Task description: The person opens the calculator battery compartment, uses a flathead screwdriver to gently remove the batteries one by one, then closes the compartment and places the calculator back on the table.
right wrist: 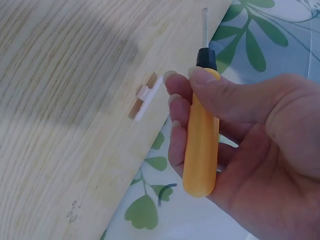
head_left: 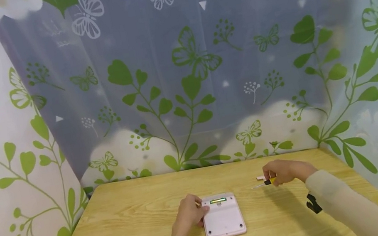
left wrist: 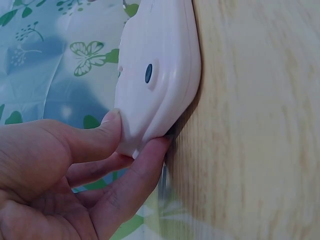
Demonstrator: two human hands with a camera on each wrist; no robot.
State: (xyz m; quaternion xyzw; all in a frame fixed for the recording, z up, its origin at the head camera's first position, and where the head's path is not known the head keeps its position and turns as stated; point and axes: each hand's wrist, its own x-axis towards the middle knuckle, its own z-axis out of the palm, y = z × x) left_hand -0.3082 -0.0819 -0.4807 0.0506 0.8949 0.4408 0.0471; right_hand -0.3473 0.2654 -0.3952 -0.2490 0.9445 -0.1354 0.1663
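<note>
A pale pink calculator (head_left: 223,218) lies face down on the table, its back showing dark round feet and an uncovered battery slot. A green battery (head_left: 218,200) sits in that slot. My left hand (head_left: 188,214) pinches the calculator's left edge near the far corner, thumb on the back and fingers at the side and below. To the right, my right hand (head_left: 285,170) holds a screwdriver (right wrist: 201,135) with a yellow handle and black collar, its thin shaft pointing left. Just beyond that hand a small pink battery cover (right wrist: 144,97) rests on the table.
The wood-grain table (head_left: 135,220) ends at a far edge close behind the battery cover. A patterned curtain (head_left: 172,108) with leaves and butterflies hangs behind it and at both sides. Black straps (head_left: 313,203) are worn on the wrists.
</note>
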